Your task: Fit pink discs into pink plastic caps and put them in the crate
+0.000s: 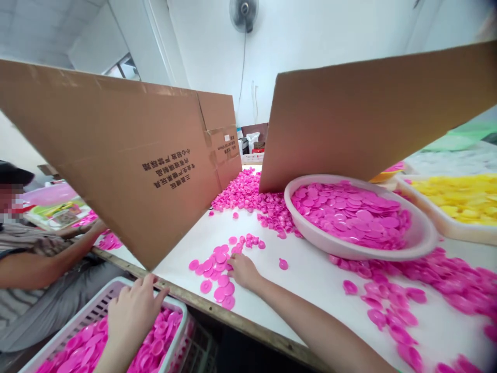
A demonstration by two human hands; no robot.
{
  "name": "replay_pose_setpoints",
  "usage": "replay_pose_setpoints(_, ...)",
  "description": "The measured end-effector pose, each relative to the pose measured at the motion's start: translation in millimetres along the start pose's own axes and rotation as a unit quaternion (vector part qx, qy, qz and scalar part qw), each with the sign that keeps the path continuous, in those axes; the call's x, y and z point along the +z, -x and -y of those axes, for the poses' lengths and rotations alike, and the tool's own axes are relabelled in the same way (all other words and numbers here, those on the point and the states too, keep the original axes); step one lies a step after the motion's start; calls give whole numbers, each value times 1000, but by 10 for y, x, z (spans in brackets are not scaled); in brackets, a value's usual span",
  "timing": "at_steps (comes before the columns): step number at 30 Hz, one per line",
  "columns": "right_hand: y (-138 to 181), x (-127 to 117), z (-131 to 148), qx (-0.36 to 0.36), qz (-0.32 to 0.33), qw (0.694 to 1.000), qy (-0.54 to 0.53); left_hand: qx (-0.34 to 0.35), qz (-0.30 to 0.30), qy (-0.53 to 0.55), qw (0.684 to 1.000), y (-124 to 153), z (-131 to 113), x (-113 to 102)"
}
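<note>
Basket (179, 306), below the near edge of the surface (310, 274), holds many pink pieces (89, 344); left hand (134, 305) over it, fingers apart. Pink discs (219, 294) lie loose by that edge; right hand (243, 272) touches them, grip we cannot tell. Basin (425, 237) toward the right edge is full: we judge much left.

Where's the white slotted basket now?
In the head view, the white slotted basket is at lower left, by the table's wooden edge, holding pink pieces; the left hand shows before it.

Wall fan (244, 11), printed cardboard (116, 140), yellow pieces (462, 198)
</note>
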State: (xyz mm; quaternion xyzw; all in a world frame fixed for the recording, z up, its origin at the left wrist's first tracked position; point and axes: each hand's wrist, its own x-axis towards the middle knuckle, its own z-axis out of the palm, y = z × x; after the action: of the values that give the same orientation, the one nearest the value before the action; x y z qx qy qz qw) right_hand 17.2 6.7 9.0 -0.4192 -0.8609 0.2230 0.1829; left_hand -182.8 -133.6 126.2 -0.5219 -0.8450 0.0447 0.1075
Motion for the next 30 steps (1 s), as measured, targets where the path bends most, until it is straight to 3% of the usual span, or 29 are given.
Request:
replay_pose_setpoints(3,34,58,28,-12,-14,1000,20,56,-8,81,995,23,-165,94)
replay_pose_setpoints(7,325,-105,-73,12,-99,993,-70,159,-11,209,965,-222,-969,390)
replay_pose_setpoints(10,642,-241,-275,81,-145,971,-174,181,-12,244,953,-489,-1597,588)
replay_pose_setpoints(13,955,-343,-543,199,-137,929,-281,172,-2,250,953,-653,-1991,671)
replay_pose_setpoints(17,1265,-509,-808,261,-129,870,-397,226,24,292,929,-485,-2149,691)
replay_pose_setpoints(21,1298,-608,-877,248,-121,866,-416,341,113,453,816,66,-2201,752)
replay_pose_setpoints(25,1135,-546,-878,259,-31,876,-407,319,182,542,755,417,-2298,835)
replay_pose_setpoints(30,1069,-555,-850,266,70,888,-369,283,193,604,720,414,-2322,891)
